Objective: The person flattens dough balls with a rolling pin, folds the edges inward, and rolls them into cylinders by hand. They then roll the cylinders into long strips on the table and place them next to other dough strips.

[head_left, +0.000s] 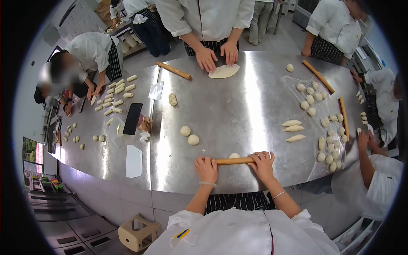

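A wooden rolling pin (232,161) lies crosswise near the table's front edge. My left hand (206,170) is closed around its left end, and my right hand (263,166) holds the right end. Just behind the pin, partly hidden by it, a small piece of white dough (234,155) shows on the metal. Further back and to the left, two round dough balls (193,140) sit close together. To the right of my hands are three pointed dough pieces (292,123) lying in a loose column.
Across the steel table (212,106), a co-worker's hands (216,57) press a flat oval of dough (224,71). Many dough balls rest on a plastic sheet (293,87) at right. A phone (133,118), a white scraper (134,161) and another rolling pin (174,70) are at left.
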Motion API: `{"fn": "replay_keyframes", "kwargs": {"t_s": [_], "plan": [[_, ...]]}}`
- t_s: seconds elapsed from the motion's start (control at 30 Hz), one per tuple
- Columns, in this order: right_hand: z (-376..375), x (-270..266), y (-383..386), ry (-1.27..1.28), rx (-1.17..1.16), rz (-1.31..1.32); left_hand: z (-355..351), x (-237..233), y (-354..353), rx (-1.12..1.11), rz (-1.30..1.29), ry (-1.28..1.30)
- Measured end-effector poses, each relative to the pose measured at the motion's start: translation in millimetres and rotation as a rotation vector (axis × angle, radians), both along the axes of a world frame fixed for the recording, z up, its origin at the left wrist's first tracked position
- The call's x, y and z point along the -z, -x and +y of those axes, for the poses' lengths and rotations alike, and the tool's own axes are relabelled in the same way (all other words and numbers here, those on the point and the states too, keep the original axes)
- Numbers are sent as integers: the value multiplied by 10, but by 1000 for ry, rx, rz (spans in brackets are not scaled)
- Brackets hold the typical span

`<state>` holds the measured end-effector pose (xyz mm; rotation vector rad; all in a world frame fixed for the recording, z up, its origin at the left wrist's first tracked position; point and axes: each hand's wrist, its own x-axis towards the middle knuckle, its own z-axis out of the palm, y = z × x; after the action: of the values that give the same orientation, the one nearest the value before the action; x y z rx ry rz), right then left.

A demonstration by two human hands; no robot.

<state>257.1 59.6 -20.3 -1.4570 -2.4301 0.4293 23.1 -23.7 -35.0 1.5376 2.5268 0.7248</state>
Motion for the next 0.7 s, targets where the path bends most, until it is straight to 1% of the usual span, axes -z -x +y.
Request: {"fn": "replay_keyframes", "kwargs": {"t_s": [0.07,0.13,0.2,0.23,0.33,0.43,0.63,0.7], "plan": [[-21,-37,-33,-48,126,15,7,27,-3,-6,43,27],[-43,84,-33,-24,193,43,-3,52,-47,5,103,44],[-40,161,5,4,249,68,40,106,-36,64,142,-4],[-29,198,17,-10,263,73,63,130,-34,93,162,-26],[-36,266,71,-28,299,80,144,141,-17,129,75,38],[-22,271,85,-24,335,64,236,97,-27,169,55,26],[42,245,209,-27,441,52,417,110,-26,121,65,30],[79,252,234,-24,463,66,466,60,-59,126,122,43]]}}
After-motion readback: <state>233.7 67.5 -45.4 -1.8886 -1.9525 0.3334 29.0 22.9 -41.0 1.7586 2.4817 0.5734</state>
